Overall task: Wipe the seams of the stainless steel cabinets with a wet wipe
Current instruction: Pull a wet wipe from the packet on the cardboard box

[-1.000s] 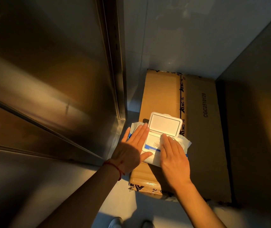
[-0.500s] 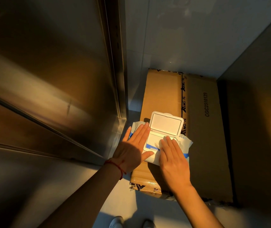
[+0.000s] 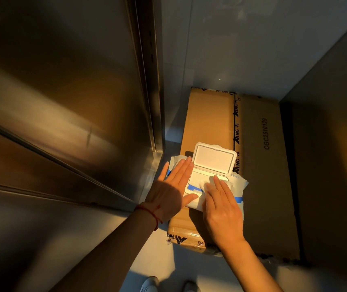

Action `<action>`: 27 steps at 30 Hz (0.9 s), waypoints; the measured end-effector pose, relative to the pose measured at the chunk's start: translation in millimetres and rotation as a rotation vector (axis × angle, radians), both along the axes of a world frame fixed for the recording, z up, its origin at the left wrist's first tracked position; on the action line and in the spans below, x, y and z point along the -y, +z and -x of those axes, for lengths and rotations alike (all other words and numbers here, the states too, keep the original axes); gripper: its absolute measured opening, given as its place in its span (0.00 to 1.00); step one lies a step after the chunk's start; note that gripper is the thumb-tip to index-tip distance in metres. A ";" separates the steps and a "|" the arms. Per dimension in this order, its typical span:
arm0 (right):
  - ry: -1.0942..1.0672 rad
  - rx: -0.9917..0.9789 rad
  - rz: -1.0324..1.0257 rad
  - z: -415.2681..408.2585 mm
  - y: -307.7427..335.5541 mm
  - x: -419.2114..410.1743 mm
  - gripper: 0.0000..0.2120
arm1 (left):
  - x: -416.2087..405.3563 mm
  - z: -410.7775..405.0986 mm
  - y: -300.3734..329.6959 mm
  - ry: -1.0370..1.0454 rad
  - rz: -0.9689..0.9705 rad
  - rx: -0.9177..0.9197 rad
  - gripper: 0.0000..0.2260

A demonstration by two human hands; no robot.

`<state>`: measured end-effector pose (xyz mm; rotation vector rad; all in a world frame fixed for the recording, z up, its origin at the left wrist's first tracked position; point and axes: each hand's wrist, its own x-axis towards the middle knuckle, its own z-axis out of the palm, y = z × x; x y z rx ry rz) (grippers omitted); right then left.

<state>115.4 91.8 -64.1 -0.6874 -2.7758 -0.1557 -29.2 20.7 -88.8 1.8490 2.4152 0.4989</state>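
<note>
A white and blue wet wipe pack [image 3: 239, 185] lies on a cardboard box, its white lid [image 3: 213, 158] flipped up. My left hand [image 3: 171, 190] lies flat on the pack's left side, fingers straight and together. My right hand [image 3: 223, 209] lies over the pack's right side, fingertips resting on a crumpled white wipe [image 3: 204, 184] at the opening; its thumb is hidden. The stainless steel cabinet [image 3: 63, 102] fills the left, with a vertical seam [image 3: 145, 70] along its right edge and slanted seams lower down.
The flat cardboard box [image 3: 263, 165] lies on the floor between the cabinet and a dark panel [image 3: 337, 144] on the right. A grey tiled wall [image 3: 231, 49] stands behind. My shoes [image 3: 149, 284] show at the bottom edge.
My right hand's fingertips have crept forward over the pack's opening and bunched the wipe a little. My left hand has stayed flat on the pack.
</note>
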 end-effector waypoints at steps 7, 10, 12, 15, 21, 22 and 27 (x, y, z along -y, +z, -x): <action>-0.073 0.080 0.012 3.8 2.5 -2.7 0.36 | -1.4 0.3 -2.1 0.000 -0.038 -0.024 0.36; -0.070 0.099 0.002 7.6 4.4 -2.0 0.35 | -1.1 0.1 -0.7 -0.005 -0.039 -0.043 0.36; -0.067 0.102 -0.002 8.9 3.8 -1.4 0.35 | -1.2 -0.5 0.9 -0.004 -0.039 -0.032 0.36; -0.072 0.102 -0.017 7.4 1.7 -1.0 0.33 | -1.4 -1.0 2.8 -0.001 -0.040 -0.017 0.35; -0.078 -0.037 -0.043 2.5 -4.1 3.2 0.27 | 0.5 -0.7 2.0 0.006 0.022 0.024 0.34; -0.073 -0.059 -0.048 2.7 -4.2 3.0 0.26 | 0.3 -0.2 1.6 0.001 0.026 0.016 0.34; -0.037 -0.080 -0.038 2.6 -2.8 4.3 0.23 | -1.1 0.4 1.1 -0.009 0.031 -0.012 0.35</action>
